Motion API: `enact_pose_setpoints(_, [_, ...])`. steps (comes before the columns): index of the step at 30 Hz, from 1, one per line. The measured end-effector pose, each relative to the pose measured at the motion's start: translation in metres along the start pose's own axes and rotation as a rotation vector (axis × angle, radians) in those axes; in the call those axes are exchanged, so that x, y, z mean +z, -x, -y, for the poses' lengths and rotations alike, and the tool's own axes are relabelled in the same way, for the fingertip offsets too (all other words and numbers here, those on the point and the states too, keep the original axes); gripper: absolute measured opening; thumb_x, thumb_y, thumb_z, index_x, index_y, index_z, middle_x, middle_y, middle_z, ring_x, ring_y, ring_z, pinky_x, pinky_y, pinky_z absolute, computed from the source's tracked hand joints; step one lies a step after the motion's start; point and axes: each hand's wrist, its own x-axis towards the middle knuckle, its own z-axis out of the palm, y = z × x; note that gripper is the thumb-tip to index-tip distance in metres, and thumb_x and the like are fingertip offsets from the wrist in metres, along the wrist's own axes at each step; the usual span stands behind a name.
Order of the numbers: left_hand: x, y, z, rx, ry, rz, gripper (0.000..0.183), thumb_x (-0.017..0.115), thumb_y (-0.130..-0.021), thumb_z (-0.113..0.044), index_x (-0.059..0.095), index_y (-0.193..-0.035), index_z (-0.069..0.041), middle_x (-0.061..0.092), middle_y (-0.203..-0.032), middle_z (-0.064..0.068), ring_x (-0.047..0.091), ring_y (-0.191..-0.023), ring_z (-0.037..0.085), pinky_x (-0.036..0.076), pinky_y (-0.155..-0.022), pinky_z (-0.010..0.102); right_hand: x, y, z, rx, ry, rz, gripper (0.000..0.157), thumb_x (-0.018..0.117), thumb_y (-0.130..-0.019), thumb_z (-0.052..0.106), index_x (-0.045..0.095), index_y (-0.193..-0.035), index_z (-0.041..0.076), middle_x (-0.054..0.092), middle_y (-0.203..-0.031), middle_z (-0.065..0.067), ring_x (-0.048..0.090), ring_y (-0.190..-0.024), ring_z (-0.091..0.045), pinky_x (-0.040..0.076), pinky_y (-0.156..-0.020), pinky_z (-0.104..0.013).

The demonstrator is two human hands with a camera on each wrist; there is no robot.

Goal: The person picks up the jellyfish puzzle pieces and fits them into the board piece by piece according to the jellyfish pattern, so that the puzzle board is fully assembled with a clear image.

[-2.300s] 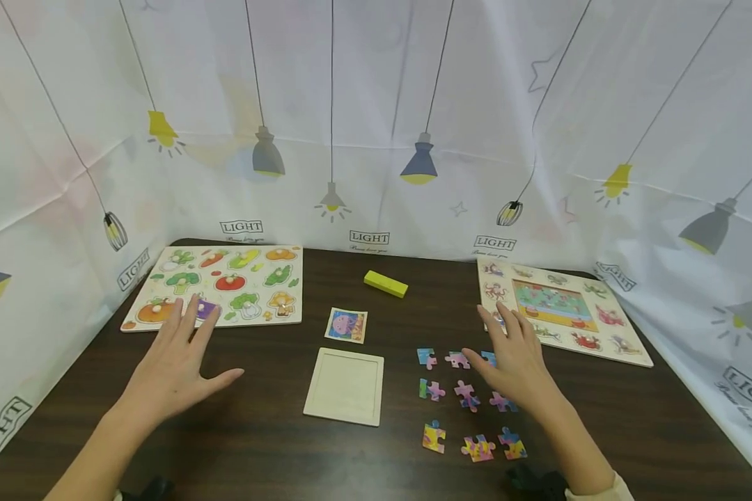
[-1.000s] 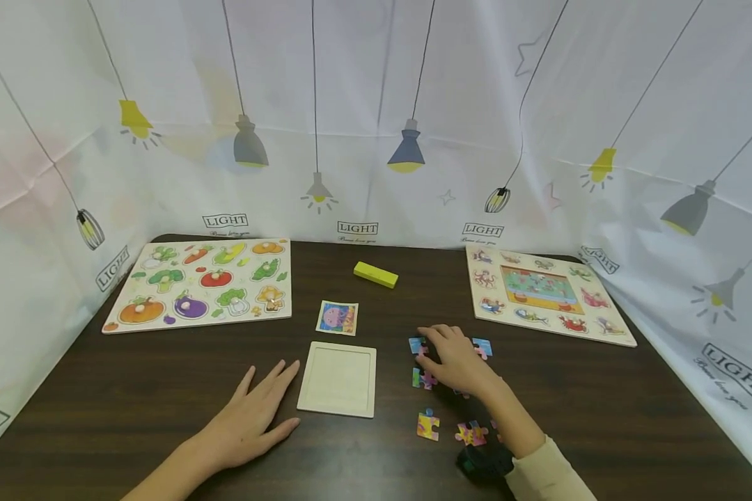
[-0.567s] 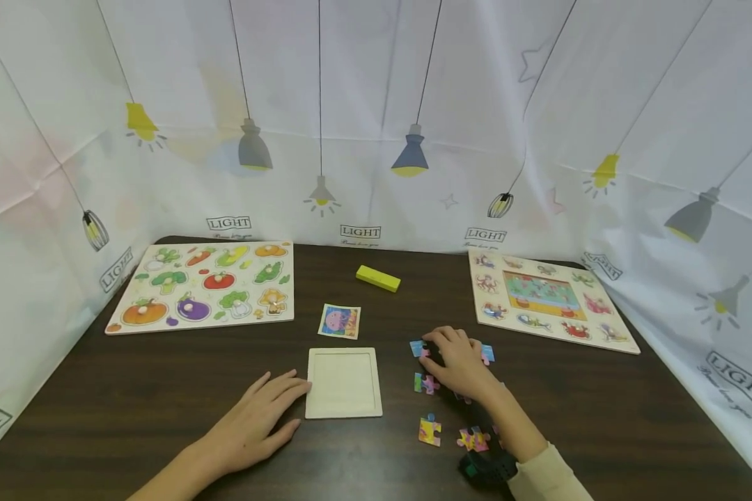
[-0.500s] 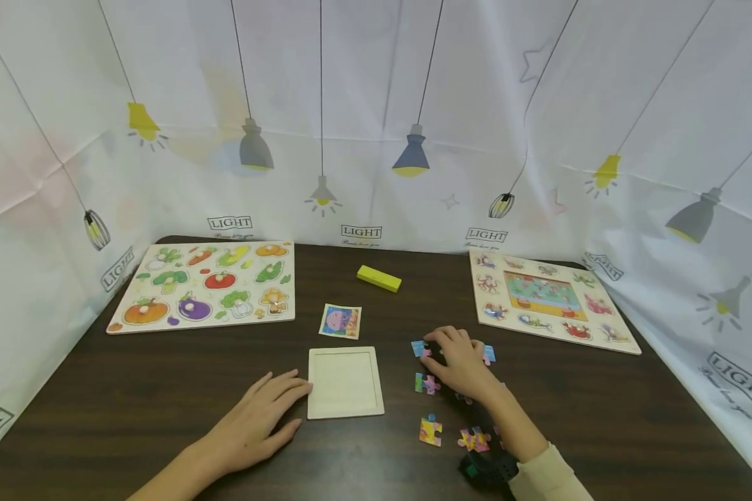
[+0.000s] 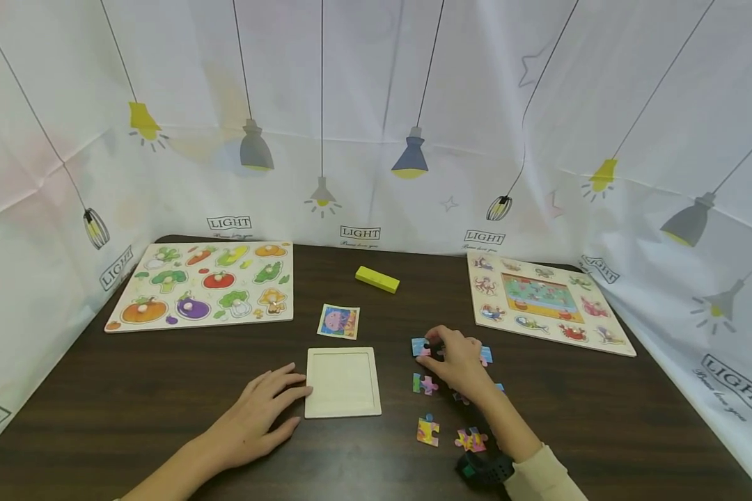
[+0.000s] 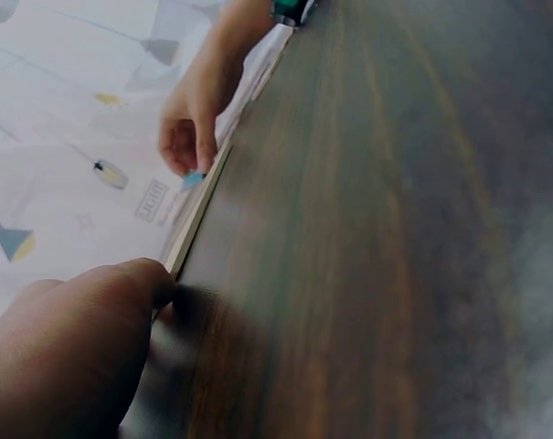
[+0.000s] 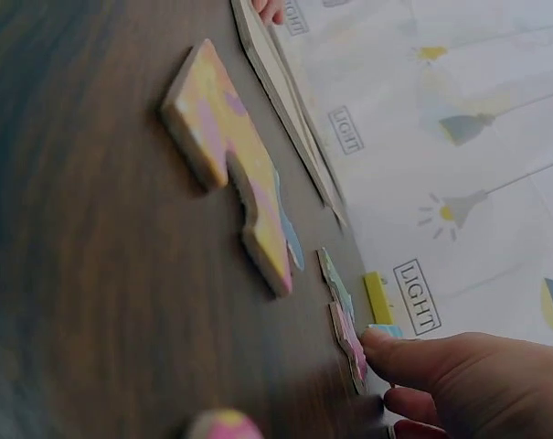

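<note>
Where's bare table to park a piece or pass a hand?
Bare table: between the vegetable board and left hand; a narrow strip between the square tray and puzzle pieces; right of the right hand, nearer than the sea-animal board. Crowded: around that hand, among the pieces.

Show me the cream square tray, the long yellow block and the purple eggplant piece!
Cream square tray (image 5: 342, 383): head view, bare middle of its recess.
Long yellow block (image 5: 377, 280): head view, middle of top.
Purple eggplant piece (image 5: 197, 310): head view, its purple body.
</note>
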Motion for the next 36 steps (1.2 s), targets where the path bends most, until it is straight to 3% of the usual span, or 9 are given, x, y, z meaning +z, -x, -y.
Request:
enact_pose_setpoints(7, [0.003,-0.002,0.003,-0.051,0.038,0.006,0.046,0.063,-0.086,-0.032,0.053,-0.127,-0.014,0.041,-0.138,0.006,0.027,-0.133,0.025,0.026,-0.098,0.053,0.001,0.0,0.003,-0.012,-0.05,-0.034,0.032,0.077,-0.074,0.016,0.058,-0.099,0.008,0.062,-0.079,0.001,0.052,-0.079,-0.02,0.033,-0.077,-0.043])
enact_pose_setpoints(17, [0.002,-0.006,0.001,-0.084,0.038,0.028,0.051,0.063,-0.086,-0.035,0.052,-0.129,-0.011,0.043,-0.138,0.005,0.03,-0.131,0.025,0.025,-0.099,0.052,-0.001,0.001,0.011,-0.103,-0.138,-0.114,0.017,0.07,-0.079,0.003,0.059,-0.091,0.008,0.065,-0.074,0.003,0.062,-0.07,-0.013,0.051,-0.065,-0.032])
enact_pose_setpoints(28, [0.006,-0.007,0.002,-0.101,0.042,0.014,0.047,0.064,-0.084,-0.038,0.055,-0.125,-0.016,0.045,-0.135,0.001,0.03,-0.132,0.023,0.026,-0.098,0.052,-0.009,0.001,0.034,-0.105,-0.207,-0.093,0.011,0.068,-0.083,0.011,0.059,-0.09,0.014,0.068,-0.075,0.006,0.059,-0.063,-0.005,0.043,-0.051,-0.023])
enact_pose_setpoints(36, [0.006,-0.009,0.0,-0.101,0.037,0.01,0.046,0.064,-0.084,-0.038,0.057,-0.124,-0.016,0.047,-0.134,0.002,0.033,-0.13,0.023,0.027,-0.097,0.051,-0.017,0.003,0.053,-0.094,-0.265,-0.091,0.012,0.069,-0.082,0.01,0.06,-0.088,0.014,0.066,-0.072,0.01,0.057,-0.062,-0.004,0.044,-0.053,-0.023])
